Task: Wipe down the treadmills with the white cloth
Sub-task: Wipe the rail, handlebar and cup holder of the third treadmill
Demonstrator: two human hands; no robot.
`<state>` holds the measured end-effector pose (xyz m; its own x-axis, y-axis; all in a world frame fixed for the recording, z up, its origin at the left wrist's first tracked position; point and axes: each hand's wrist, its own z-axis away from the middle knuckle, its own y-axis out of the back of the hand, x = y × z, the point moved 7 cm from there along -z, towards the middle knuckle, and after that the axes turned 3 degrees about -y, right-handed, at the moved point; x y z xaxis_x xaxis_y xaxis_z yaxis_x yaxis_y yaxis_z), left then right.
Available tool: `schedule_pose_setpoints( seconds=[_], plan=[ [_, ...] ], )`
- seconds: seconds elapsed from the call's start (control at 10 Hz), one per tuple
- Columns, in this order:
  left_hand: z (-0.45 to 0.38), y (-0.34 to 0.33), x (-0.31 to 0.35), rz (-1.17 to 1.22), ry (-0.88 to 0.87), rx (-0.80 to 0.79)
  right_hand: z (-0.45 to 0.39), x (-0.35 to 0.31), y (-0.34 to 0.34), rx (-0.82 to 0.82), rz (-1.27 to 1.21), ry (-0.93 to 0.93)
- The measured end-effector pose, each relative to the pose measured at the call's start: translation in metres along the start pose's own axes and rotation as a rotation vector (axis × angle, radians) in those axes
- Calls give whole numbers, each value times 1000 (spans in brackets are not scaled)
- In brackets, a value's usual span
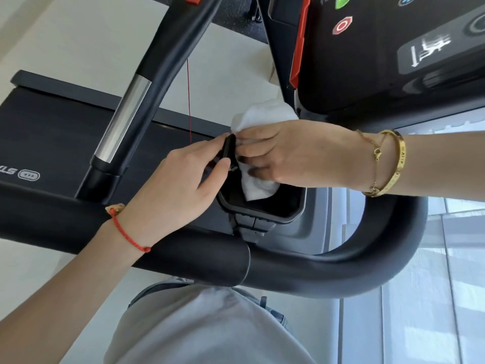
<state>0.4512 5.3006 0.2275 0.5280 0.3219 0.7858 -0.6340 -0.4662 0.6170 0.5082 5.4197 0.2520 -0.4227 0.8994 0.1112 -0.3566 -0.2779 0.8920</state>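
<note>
My right hand (pixel 294 153), wearing gold bracelets, grips the white cloth (pixel 262 115) and presses it against a small black clip (pixel 227 148). My left hand (pixel 178 185), with a red string on its wrist, pinches that clip between thumb and fingers. A thin red cord (pixel 189 101) runs up from the clip. Both hands are over a black cup pocket (pixel 262 218) of the treadmill, and the cloth's lower end hangs into the pocket. The treadmill's black console (pixel 380 53) with a red stop symbol lies just beyond my right hand.
A thick black handlebar (pixel 341 269) curves between my body and the hands. A black side rail with a silver section (pixel 126 114) slants on the left. The dark running belt (pixel 52 132) lies behind it. Pale floor surrounds the machine.
</note>
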Motion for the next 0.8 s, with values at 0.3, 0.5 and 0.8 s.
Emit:
schedule_pose_setpoints(
  seconds=[0.3,0.5,0.8],
  plan=[
    [2,1,2,38,-6,-12,28,-2,9,-13,202,-63],
    [1,2,4,14,-42,-4,29,-4,25,-53,-195,-312],
    [-4,3,1,51,-37,36,44,-19,14,-316,-1121,-541]
  ],
)
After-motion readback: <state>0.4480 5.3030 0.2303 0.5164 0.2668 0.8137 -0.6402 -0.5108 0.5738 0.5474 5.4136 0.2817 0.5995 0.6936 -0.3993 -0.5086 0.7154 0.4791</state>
